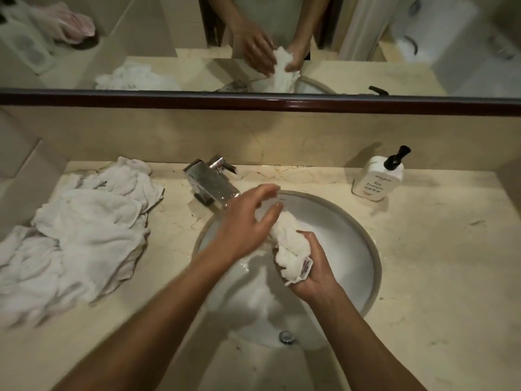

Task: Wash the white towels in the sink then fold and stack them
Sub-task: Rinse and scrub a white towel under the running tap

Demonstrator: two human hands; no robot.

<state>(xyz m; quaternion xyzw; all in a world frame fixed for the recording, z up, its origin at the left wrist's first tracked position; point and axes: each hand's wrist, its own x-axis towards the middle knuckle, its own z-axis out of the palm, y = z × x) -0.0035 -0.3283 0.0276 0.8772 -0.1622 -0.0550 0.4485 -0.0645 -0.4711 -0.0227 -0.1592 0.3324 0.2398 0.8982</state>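
**Wet towel bunched over the basin**

Your right hand [311,266] grips a wet white terry towel [290,246], wrung into a lumpy twisted roll, fingers curled round its lower end where a small printed label sticks out. The roll hangs above the round white ceramic sink [361,249], whose smooth bowl holds a little water and a chrome drain [286,337]. Your left hand [248,221] lies against the roll's upper end with fingers spread and loosely bent; it is blurred, so a grip cannot be told. Left of the sink, a crumpled pile of white towels [79,232] lies on the veined marble counter [437,277]. Behind the sink stands a boxy chrome faucet [210,183]; to the sink's right, a white pump bottle [379,176] with a black nozzle
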